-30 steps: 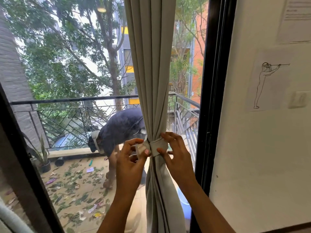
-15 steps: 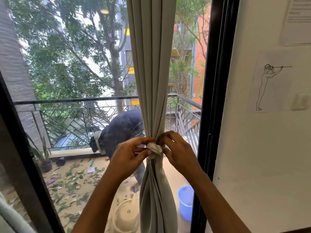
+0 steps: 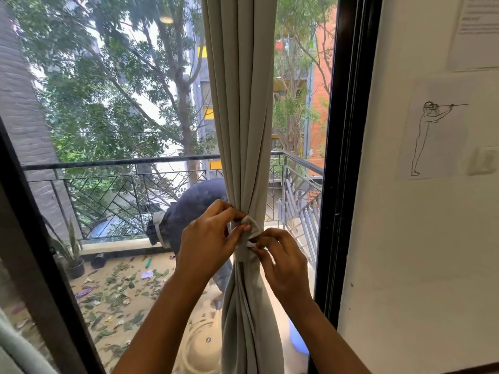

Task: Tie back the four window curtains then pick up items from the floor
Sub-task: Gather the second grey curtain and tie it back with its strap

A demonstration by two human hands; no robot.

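A beige curtain (image 3: 240, 109) hangs gathered in front of the window glass, cinched at waist height by a matching fabric tie-back (image 3: 249, 233). My left hand (image 3: 208, 244) pinches the upper loop of the tie-back from the left. My right hand (image 3: 283, 263) pinches the tie's lower end from the right, just below the left hand's fingers. Below the tie the curtain falls in loose folds. The knot itself is partly hidden by my fingers.
A black window frame (image 3: 343, 184) stands right of the curtain, then a white wall (image 3: 405, 252) with a line drawing (image 3: 432, 130). Beyond the glass a person (image 3: 189, 211) bends over a leaf-strewn balcony (image 3: 113, 292) with a railing, potted plant (image 3: 70, 255) and blue bucket (image 3: 297, 338).
My hands closed in on the tie-back, wrapping it round the curtain. My right hand has dropped slightly lower and my left now holds the upper loop. The view shifted a little closer.
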